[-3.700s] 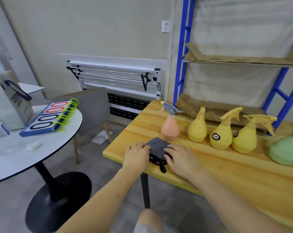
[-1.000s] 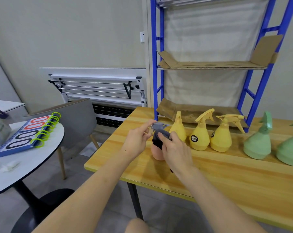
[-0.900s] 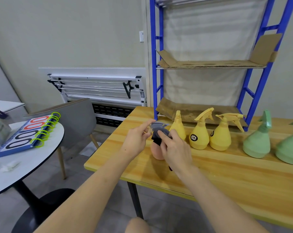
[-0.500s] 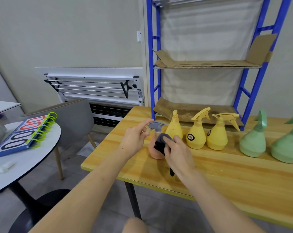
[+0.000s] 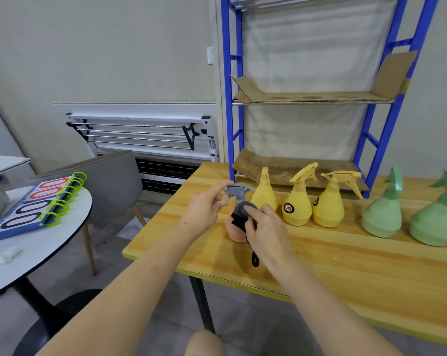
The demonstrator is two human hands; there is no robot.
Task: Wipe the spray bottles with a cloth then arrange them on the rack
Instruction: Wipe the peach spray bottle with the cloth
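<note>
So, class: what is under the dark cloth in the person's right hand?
The pink spray bottle: its base and grey trigger head show. The cloth and right hand cover its neck and upper body.

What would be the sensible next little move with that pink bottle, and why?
Probably slide the cloth down over the pink bottle. The right hand presses the cloth only against its neck, the left hand pinches the grey trigger top, and the lower body looks unwiped.

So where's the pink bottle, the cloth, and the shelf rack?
pink bottle [image 5: 234,233]: head view, on its round lower body, left of the cloth.
cloth [image 5: 240,214]: head view, on the dark fold above the right hand's fingers.
shelf rack [image 5: 226,98]: head view, on its blue left upright post.
</note>
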